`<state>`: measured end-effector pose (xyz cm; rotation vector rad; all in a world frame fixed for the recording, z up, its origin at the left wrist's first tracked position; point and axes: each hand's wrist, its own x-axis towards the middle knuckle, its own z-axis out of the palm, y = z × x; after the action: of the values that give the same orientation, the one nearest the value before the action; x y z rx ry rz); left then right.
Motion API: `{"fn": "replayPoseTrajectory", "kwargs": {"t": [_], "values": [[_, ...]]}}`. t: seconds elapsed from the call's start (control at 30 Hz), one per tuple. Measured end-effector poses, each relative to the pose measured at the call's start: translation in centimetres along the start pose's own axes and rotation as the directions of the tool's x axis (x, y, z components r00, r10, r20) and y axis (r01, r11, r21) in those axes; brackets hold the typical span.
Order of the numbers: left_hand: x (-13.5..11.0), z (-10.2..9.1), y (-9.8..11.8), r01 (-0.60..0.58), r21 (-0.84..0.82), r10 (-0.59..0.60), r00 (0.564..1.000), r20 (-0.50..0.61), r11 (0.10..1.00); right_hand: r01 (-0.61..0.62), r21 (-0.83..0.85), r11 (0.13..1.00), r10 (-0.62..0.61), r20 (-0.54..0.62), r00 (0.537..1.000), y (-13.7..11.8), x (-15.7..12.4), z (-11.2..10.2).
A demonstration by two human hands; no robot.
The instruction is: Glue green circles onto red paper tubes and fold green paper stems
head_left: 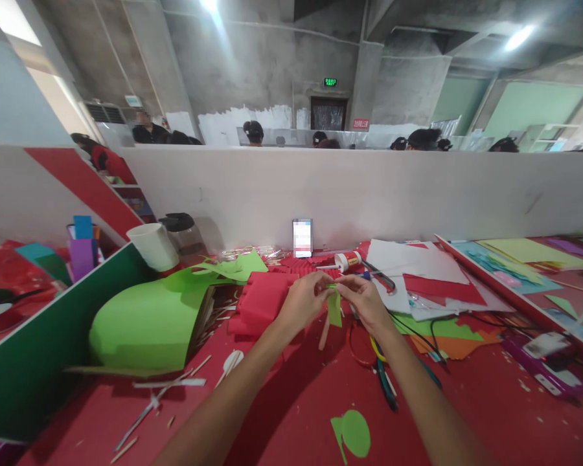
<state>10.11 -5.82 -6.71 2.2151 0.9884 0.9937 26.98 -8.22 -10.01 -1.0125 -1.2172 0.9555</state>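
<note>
My left hand [307, 299] and my right hand [364, 299] meet over the middle of the red table. Both pinch the top of a narrow strip of green paper [335, 309], which hangs down between them. Fingertips hide its upper end. Left of my left hand lies a stack of folded red paper [263, 299]. Below my right hand are scissors with red handles [359, 349] and pliers with dark teal grips [387, 386]. Nearer to me, a green paper oval [356, 433] lies beside a thin green scrap.
A large curled green sheet [146, 323] and thin wooden sticks lie to the left. A phone [302, 238] leans on the white partition [369, 194]. White sheets [418, 262], a black cable and a purple power strip [547, 366] are on the right. Low dividers edge both sides.
</note>
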Motion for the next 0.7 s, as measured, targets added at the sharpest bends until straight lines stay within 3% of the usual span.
{"fn": "replayPoseTrajectory", "kwargs": {"t": [0.3, 0.7], "values": [[0.17, -0.01, -0.73, -0.052, 0.022, 0.053, 0.997, -0.062, 0.998, 0.192, -0.261, 0.946, -0.197, 0.008, 0.980, -0.80, -0.26, 0.21], [0.25, -0.19, -0.62, -0.048, -0.034, 0.048, 0.999, -0.010, 0.998, 0.260, -0.353, 0.899, -0.277, 0.001, 0.961, -0.84, -0.31, 0.03]]}}
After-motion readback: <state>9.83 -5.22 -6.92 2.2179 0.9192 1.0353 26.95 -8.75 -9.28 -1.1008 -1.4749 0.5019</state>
